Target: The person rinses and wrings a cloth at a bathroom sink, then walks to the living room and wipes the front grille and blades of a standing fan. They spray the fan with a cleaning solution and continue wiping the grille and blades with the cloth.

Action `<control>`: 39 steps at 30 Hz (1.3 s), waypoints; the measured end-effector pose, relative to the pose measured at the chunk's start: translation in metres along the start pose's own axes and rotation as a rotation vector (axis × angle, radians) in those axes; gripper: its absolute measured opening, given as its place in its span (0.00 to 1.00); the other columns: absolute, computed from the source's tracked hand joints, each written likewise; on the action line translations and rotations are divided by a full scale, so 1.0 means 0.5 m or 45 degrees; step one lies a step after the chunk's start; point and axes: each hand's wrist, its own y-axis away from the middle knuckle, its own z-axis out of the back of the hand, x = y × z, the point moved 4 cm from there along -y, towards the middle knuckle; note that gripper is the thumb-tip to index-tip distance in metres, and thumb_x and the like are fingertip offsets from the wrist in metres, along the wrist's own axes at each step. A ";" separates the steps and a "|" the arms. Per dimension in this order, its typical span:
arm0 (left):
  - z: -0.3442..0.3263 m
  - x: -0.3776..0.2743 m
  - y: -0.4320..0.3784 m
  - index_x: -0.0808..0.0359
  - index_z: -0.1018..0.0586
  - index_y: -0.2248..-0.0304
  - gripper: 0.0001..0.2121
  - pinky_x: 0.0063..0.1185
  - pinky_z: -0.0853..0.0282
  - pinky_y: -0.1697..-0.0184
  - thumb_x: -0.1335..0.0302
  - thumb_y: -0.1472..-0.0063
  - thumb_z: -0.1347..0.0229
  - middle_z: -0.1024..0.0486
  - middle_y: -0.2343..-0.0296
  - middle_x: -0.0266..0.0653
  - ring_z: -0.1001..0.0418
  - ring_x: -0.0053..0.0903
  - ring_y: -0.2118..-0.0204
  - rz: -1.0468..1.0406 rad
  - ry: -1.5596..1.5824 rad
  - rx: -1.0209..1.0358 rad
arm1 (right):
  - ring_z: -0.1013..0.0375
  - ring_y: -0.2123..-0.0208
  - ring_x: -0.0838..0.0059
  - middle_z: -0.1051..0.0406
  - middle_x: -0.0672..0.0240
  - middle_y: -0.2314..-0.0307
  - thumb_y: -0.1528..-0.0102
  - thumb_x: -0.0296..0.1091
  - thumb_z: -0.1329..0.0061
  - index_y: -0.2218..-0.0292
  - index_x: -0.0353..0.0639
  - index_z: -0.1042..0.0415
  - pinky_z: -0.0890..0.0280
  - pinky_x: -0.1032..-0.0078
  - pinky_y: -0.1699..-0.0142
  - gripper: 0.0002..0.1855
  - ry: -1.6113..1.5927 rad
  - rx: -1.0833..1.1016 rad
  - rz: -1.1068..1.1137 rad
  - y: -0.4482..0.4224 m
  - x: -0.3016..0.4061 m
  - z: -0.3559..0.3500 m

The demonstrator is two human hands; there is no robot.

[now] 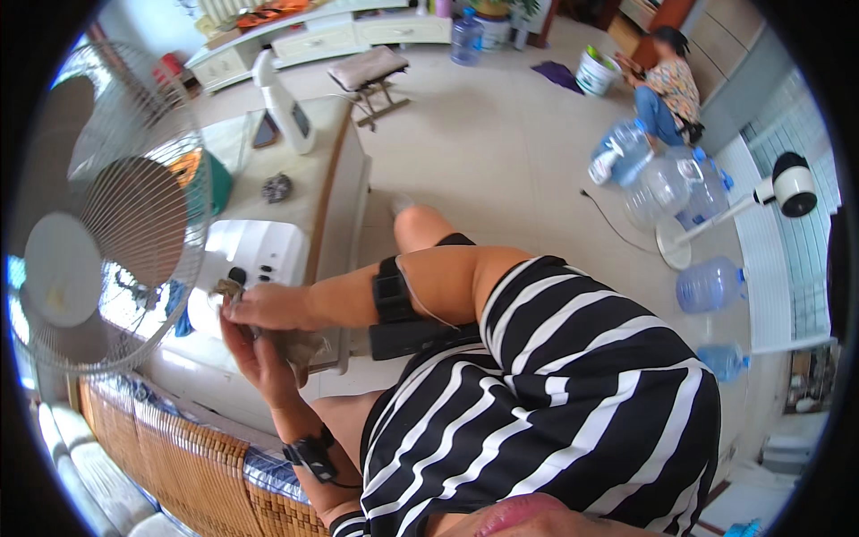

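A crumpled grey-brown cloth [296, 344] is bunched between my two hands, with its loose end hanging below. My right hand [272, 307] comes from above and pinches the cloth near its upper end. Under it, my left hand [260, 359] curls around the cloth, fingers pointing up; motion blur softens the fingertips. Just beyond my hands stands a white plastic housing [258, 252] with black buttons. To the left, close by, is a fan with a round wire guard [191, 268]; large blades show through it.
On the table [315, 134] are a phone [266, 129], a white upright device [288, 111], a grey bundle [276, 188] and a green bin [218, 184]. A padded stool [368, 68], several water bottles [708, 285] and a floor fan [673, 243] stand around. Another person [664, 90] crouches by a bucket [596, 74].
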 end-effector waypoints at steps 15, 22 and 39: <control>0.244 -0.171 -0.102 0.68 0.30 0.52 0.18 0.30 0.25 0.58 0.78 0.43 0.47 0.28 0.57 0.54 0.26 0.42 0.57 -0.131 -1.848 -0.909 | 0.31 0.56 0.64 0.34 0.48 0.54 0.55 0.52 0.38 0.46 0.29 0.43 0.35 0.74 0.53 0.46 0.038 -0.348 0.068 -0.037 0.062 0.146; 0.256 -0.279 -0.291 0.71 0.28 0.56 0.20 0.34 0.27 0.57 0.65 0.37 0.62 0.30 0.58 0.51 0.28 0.38 0.58 -0.515 -1.506 -1.101 | 0.47 0.40 0.51 0.56 0.39 0.40 0.62 0.49 0.32 0.38 0.33 0.73 0.47 0.71 0.39 0.71 -0.242 -0.274 0.433 -0.137 0.099 0.155; 0.197 -0.210 -0.255 0.73 0.38 0.44 0.25 0.32 0.30 0.49 0.61 0.32 0.66 0.36 0.48 0.53 0.31 0.42 0.50 -0.863 -2.163 -0.957 | 0.33 0.50 0.61 0.36 0.47 0.52 0.58 0.43 0.36 0.44 0.33 0.55 0.36 0.69 0.44 0.51 -0.875 -0.035 0.589 -0.156 0.124 0.054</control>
